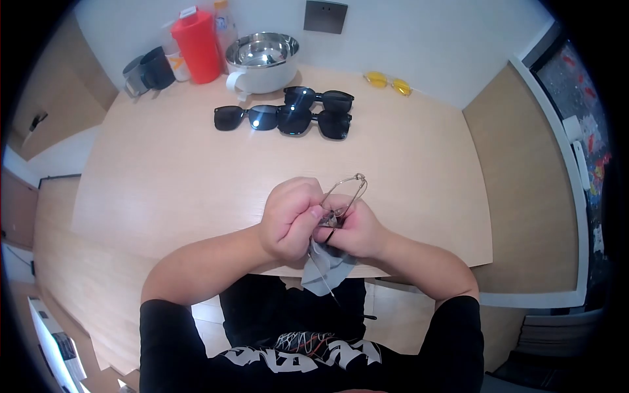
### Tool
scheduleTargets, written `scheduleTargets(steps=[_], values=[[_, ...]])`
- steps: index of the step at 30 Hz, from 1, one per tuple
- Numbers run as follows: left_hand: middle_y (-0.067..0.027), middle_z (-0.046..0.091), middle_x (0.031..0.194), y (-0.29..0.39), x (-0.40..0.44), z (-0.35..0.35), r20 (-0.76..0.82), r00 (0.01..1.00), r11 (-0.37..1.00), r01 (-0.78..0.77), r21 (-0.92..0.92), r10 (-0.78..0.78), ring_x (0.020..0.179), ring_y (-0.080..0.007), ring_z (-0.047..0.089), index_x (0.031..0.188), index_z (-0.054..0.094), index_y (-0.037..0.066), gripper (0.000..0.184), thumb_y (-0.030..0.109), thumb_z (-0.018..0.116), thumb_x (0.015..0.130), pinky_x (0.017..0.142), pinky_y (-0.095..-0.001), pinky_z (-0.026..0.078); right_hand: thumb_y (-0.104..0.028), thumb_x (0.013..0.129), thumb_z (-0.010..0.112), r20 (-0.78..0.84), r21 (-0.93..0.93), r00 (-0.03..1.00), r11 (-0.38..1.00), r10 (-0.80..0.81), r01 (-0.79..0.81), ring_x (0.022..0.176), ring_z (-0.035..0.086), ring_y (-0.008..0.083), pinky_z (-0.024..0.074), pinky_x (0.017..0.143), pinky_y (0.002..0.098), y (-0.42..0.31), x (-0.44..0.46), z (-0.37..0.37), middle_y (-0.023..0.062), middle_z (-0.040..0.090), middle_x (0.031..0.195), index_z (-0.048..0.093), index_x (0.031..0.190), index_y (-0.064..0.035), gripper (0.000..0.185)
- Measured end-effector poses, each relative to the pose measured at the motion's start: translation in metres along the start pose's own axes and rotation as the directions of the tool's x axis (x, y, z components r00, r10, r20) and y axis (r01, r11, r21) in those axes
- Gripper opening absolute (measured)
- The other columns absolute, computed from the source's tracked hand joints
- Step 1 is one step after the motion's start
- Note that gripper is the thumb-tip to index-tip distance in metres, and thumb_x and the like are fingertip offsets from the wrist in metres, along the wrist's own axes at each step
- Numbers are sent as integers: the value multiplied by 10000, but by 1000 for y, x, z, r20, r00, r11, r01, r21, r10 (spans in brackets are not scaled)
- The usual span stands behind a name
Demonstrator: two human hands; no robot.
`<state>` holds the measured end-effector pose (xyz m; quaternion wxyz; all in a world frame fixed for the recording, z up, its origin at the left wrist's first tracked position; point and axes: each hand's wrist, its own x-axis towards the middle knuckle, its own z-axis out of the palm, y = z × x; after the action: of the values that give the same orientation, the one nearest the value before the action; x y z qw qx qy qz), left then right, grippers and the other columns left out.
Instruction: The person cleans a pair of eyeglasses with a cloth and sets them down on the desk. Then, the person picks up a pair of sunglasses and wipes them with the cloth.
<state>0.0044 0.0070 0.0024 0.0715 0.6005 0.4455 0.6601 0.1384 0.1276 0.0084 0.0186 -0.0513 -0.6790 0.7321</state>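
Note:
A pair of thin metal-framed eyeglasses [357,188] is held between my two hands near the table's front edge, one rim sticking up. My left hand [288,219] is closed, its thumb and fingers pinching the frame. A light grey cloth [327,270] hangs below the fingers, and a thin temple arm runs down across it. My right hand [359,226] is closed round the cloth and the glasses from the other side. The fingers hide much of the frame and the upper cloth.
Three pairs of dark sunglasses [246,118] lie together beyond my hands. Yellow-tinted glasses [388,83] rest near the wall. At the back stand a steel-lined white bowl [263,75], a red container [196,49], a bottle [225,29] and dark mugs [157,69]. A wooden panel [524,183] rises at right.

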Motion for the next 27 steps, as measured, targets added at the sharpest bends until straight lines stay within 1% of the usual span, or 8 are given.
scheduleTargets(steps=[3, 6, 9, 12, 15, 20, 23, 27], values=[[-120, 507, 676, -1, 0, 1, 33, 999, 999, 21, -46, -19, 588, -274, 468, 760, 523, 2, 37, 9, 512, 795, 549, -365, 380, -48, 858, 719, -12, 87, 1000, 996, -2, 3, 887, 636, 100, 517, 796, 264, 0, 0, 8, 39, 684, 962, 647, 1026, -27, 184], [-120, 499, 672, -3, 0, 0, 56, 997, 996, 58, -73, -54, 592, -272, 466, 759, 521, 1, 38, 11, 511, 794, 552, -363, 378, -51, 858, 714, 13, 53, 1000, 999, 7, -8, 864, 644, 106, 521, 782, 271, -3, 1, 4, 38, 690, 930, 647, 994, -27, 153], [-121, 493, 672, 2, 0, -1, 19, 996, 994, 91, -63, -90, 591, -270, 459, 754, 512, -3, 44, 10, 506, 796, 550, -363, 374, -58, 867, 704, -34, -167, 999, 986, -27, 21, 833, 643, 101, 522, 760, 267, -3, 1, 2, 39, 692, 890, 650, 972, -26, 122], [-122, 489, 673, 2, -1, -1, -13, 997, 996, 71, -53, -71, 588, -267, 453, 753, 505, -6, 51, 13, 501, 800, 546, -364, 369, -62, 877, 690, -6, -281, 1000, 960, -12, 9, 812, 635, 91, 519, 744, 257, 1, 2, -6, 40, 687, 851, 650, 961, -19, 102], [-123, 485, 672, 0, 0, -2, -9, 1000, 999, 5, -45, -5, 587, -267, 450, 754, 503, -7, 55, 17, 496, 803, 541, -365, 366, -58, 881, 682, 9, -111, 999, 993, -51, 51, 805, 626, 84, 516, 740, 251, 5, 0, -2, 28, 682, 854, 650, 970, -13, 105], [-124, 482, 670, -2, -2, 1, -1, 1000, 996, 3, -84, -3, 586, -269, 449, 753, 504, -10, 51, 22, 501, 793, 539, -367, 364, -37, 880, 671, 61, -45, 997, 997, -54, 57, 897, 620, 87, 511, 809, 256, -4, -1, 3, 35, 678, 966, 635, 1074, -10, 199], [-94, 482, 685, -2, -3, -1, 55, 998, 995, 33, -92, -28, 599, -181, 419, 754, 475, 12, 97, 54, 455, 840, 553, -319, 363, -16, 874, 669, 104, -4, 992, 998, -67, 68, 961, 615, 95, 507, 859, 270, -2, -2, 3, 42, 671, 1032, 621, 1129, -17, 260], [-129, 481, 669, -2, -1, -2, 35, 999, 994, 45, -101, -42, 586, -274, 452, 759, 501, -12, 43, 22, 505, 784, 544, -371, 370, -46, 881, 654, 75, -83, 989, 987, -128, 134, 906, 652, 145, 517, 813, 291, 2, 1, 3, 72, 683, 974, 640, 1073, -24, 194]])
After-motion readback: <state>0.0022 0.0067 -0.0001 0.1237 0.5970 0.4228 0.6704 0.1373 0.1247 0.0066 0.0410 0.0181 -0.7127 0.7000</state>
